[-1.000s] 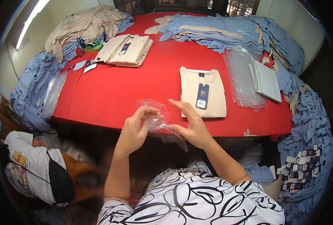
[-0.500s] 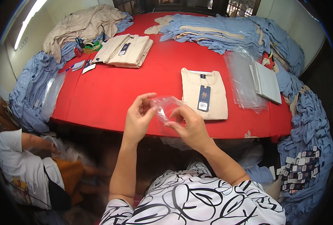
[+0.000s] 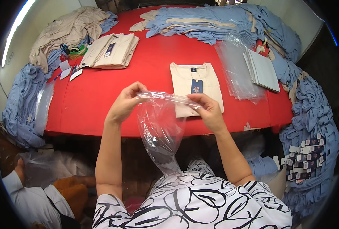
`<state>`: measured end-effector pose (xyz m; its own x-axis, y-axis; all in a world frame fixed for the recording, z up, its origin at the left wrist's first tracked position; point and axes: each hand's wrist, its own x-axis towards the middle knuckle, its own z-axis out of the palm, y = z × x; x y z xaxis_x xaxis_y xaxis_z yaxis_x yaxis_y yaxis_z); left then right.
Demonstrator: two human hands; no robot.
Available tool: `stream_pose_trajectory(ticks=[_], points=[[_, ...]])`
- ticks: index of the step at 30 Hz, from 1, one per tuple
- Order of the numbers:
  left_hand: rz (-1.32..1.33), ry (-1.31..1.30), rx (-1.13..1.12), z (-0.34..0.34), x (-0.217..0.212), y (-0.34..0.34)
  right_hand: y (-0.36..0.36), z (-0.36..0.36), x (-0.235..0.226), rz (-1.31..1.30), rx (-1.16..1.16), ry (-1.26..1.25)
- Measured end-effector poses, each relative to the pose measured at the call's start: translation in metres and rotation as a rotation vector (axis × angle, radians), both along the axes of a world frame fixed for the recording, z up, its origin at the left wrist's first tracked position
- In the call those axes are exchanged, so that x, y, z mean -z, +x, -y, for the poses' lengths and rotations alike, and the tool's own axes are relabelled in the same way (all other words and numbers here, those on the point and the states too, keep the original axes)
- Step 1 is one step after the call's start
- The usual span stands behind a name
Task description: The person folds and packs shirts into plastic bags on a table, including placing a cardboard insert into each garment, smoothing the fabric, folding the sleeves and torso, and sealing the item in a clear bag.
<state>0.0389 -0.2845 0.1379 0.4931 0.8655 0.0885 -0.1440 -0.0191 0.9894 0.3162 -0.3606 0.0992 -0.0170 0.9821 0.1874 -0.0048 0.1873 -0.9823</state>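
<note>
A wide red surface (image 3: 112,95) fills the view, ringed by heaps of clothing: long piles of blue garments (image 3: 215,23) run along its far edge and down the right side, more blue cloth (image 3: 18,110) drapes over the left edge, and a mound of beige garments (image 3: 70,32) sits at the far left corner. Beside that mound lies a stack of folded beige shirts (image 3: 110,51). At the right, a sheaf of clear bags (image 3: 238,72) lies flat on the surface, with a stack of grey-white card sheets (image 3: 263,70) touching its right edge. Near the middle of the surface lies a single folded beige shirt (image 3: 196,86) with a dark hang tag (image 3: 196,86) on its chest. In front of that shirt, held above the near edge of the surface, hangs a clear plastic bag (image 3: 161,129), its mouth uppermost and its body drooping toward the person's lap. The left hand (image 3: 125,103) pinches the left end of the bag's mouth, its grip closed on the film; the right hand (image 3: 209,110) pinches the right end the same way, so the top edge is stretched between them. A few small paper tags (image 3: 68,70) lie at the surface's left edge
</note>
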Motion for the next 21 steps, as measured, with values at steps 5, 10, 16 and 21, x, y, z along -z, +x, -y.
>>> stream_pose_trajectory(ticks=[5, 10, 16, 21], points=[[-0.066, -0.028, -0.121, -0.01, 0.03, 0.027, 0.05, 0.025, -0.01, -0.042, -0.109, -0.312], [0.011, -0.112, 0.073, 0.001, 0.06, 0.042, 0.084, 0.052, 0.001, -0.068, -0.201, -0.106], [0.274, -0.201, 0.493, 0.079, 0.062, 0.088, 0.1, 0.058, 0.043, -0.668, 0.018, -0.31], [0.332, -0.265, 0.505, 0.076, 0.082, 0.074, 0.094, 0.065, 0.074, -0.909, -0.165, -0.342]])
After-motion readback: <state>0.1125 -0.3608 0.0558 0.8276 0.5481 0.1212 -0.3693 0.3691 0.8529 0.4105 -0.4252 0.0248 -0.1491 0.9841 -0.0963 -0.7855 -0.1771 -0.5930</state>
